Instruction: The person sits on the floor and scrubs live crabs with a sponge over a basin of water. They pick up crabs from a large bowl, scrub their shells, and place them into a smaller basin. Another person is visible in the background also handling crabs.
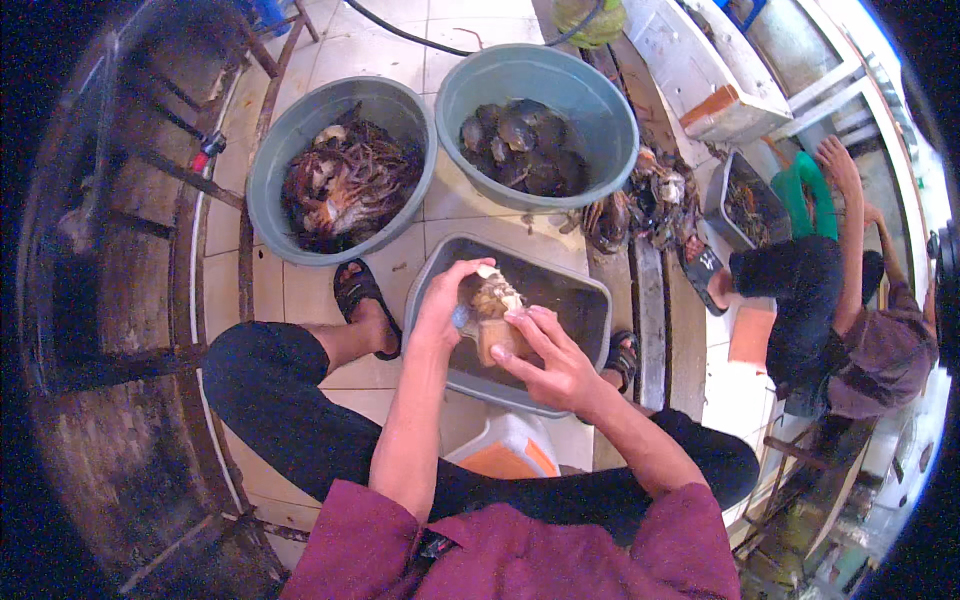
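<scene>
In front of me, over a grey rectangular tub (590, 290) of murky water, both my hands are close together. My left hand (440, 305) curls round a pale brown, ragged piece (492, 293) that resembles part of a crab, its fingertips at the upper end. A tan block (503, 338), perhaps a wooden scrubbing brush, lies against its lower end. My right hand (555, 365) grips that block, thumb low and fingertips along its side. Something bluish shows beside my left palm, too small to name.
A round basin (262, 190) of reddish-brown crab-like pieces stands far left. Beside it, another basin (455, 75) holds dark crabs in water. More shellfish (660, 195) lie on planks at right. A co-worker (870, 350) sits at far right. An orange-and-white box (510, 450) stands below the tub.
</scene>
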Demonstrator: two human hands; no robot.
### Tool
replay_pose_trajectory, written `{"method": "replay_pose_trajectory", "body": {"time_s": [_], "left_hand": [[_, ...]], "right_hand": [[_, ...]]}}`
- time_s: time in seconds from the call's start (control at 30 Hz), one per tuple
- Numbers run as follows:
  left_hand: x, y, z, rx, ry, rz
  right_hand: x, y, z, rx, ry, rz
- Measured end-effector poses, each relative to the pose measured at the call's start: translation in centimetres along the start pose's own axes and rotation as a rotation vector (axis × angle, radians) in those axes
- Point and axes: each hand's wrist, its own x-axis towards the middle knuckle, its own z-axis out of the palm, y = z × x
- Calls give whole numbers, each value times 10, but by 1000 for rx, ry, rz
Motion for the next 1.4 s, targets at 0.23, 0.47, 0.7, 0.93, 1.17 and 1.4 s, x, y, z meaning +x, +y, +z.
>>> {"method": "replay_pose_trajectory", "body": {"time_s": [0.23, 0.47, 0.7, 0.93, 1.17, 1.4], "left_hand": [[-6, -10, -3, 53, 66, 23], [-5, -8, -3, -88, 82, -9], [11, -23, -11, -58, 171, 43], [1, -16, -1, -122, 151, -60], [-1, -9, 0, 45, 93, -58], [-5, -3, 5, 128, -21, 3]], "right_hand": [[-10, -4, 15, 14, 21, 66], [-14, 5, 12, -82, 104, 342], [-22, 10, 22, -3, 38, 154], [-19, 32, 9, 48, 78, 209], [-11, 28, -1, 95, -82, 20], [-17, 27, -3, 8, -57, 123]]}}
